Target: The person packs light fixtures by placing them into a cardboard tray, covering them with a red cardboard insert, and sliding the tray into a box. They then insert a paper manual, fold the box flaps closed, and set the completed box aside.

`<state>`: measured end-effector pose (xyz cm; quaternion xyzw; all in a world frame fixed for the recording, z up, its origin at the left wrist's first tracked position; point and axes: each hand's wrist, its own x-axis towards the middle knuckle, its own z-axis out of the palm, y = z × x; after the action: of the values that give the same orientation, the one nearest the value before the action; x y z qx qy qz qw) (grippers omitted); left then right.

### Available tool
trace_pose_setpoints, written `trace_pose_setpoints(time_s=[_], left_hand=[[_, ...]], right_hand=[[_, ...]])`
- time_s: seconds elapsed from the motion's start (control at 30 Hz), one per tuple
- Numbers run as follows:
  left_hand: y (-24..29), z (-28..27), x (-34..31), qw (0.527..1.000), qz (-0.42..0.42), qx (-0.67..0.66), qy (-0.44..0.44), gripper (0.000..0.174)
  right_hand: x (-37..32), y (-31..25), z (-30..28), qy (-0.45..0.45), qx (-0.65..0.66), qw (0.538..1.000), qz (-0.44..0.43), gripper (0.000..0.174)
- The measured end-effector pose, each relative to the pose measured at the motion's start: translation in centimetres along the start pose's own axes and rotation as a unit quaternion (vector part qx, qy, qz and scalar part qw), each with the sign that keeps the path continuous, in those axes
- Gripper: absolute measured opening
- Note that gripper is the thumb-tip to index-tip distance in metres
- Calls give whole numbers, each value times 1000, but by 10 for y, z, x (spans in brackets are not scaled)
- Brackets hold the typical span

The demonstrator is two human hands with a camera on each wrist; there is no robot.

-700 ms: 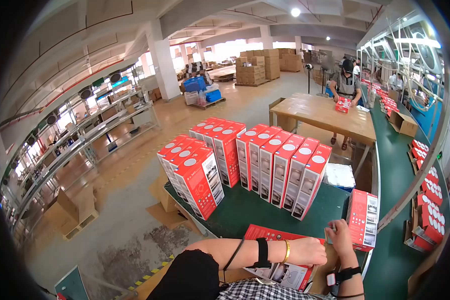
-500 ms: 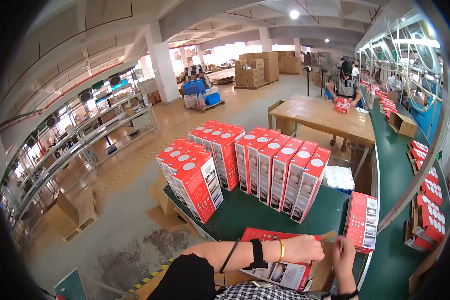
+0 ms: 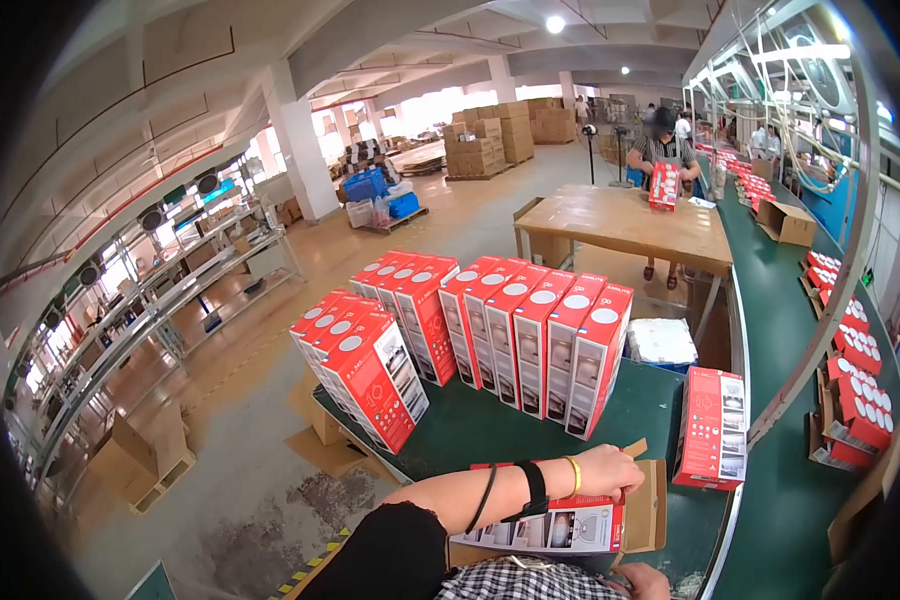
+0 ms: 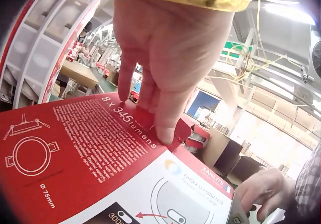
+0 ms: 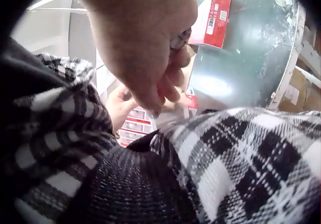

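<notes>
A red-and-white light box (image 3: 595, 525), printed "8 x 345 lumens", lies on the green-topped table with brown cardboard flaps (image 3: 652, 505) spread at its right end. My left hand (image 3: 610, 472) pinches the red edge at that end; in the left wrist view its thumb (image 4: 164, 131) is on the near side and the other fingers are farther back. Low by my body, my right hand (image 3: 642, 580) is near the flaps. Its fingers curl around a small grey object (image 5: 180, 39), mostly hidden by the palm; I cannot tell what it is.
Two groups of upright red boxes (image 3: 370, 385) stand across the table. One more box (image 3: 710, 428) stands by its right edge. Beyond a metal post (image 3: 815, 345) runs a green conveyor (image 3: 795, 300) with boxes in cartons. Another person (image 3: 660, 150) handles a box at a wooden table (image 3: 620, 225).
My right hand has come down from above the box's right end towards my body. The brown flaps now show spread out. My left hand stays at the box edge. The view has turned slightly right.
</notes>
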<state>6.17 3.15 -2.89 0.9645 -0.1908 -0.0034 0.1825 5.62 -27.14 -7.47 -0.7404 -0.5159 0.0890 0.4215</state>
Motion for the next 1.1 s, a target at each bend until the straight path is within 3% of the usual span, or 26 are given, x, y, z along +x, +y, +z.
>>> trace_pose_setpoints(time_s=[0.07,0.13,0.23,0.3,0.47,0.53,0.57,0.63,0.67,0.73,0.8,0.87,0.93,0.97,1.03,1.1], left_hand=[[3,5,7,1000,2,7,-24,21],[6,14,13,998,10,1,-62,21],[8,35,19,998,31,-4,-60,20],[10,39,21,998,21,1,-63,17],[21,43,11,995,26,46,-87,14],[22,45,-9,976,-13,-215,40,19],[18,40,-20,966,-72,-245,40,27],[-19,57,-53,942,-89,-244,211,30],[-36,57,-80,937,-130,-152,286,33],[-59,64,-147,862,-325,-47,386,37],[-80,106,-215,767,-496,-22,407,51],[-88,146,-255,689,-581,-275,335,60],[-79,168,-262,733,-517,-323,302,69],[-75,170,-256,731,-517,-326,304,69],[-65,179,-242,773,-524,-242,263,74],[-72,177,-243,767,-523,-304,213,72]], right_hand=[[3,13,-3,-17,79,997,12,24],[14,84,16,138,197,942,236,13],[52,74,16,164,83,943,278,19],[52,108,42,118,-67,966,218,27],[47,148,64,61,-43,949,308,32],[40,154,66,29,80,959,271,30],[33,165,76,40,143,941,305,28],[22,179,88,56,144,932,328,27],[17,185,92,69,145,923,350,27],[7,195,103,59,123,918,371,30],[1,192,108,62,95,922,370,34],[-2,210,115,25,73,941,328,32],[9,189,105,-51,42,915,397,41],[17,179,101,-52,39,916,396,41],[29,161,91,-37,121,863,489,37],[25,166,90,39,185,903,385,41]])
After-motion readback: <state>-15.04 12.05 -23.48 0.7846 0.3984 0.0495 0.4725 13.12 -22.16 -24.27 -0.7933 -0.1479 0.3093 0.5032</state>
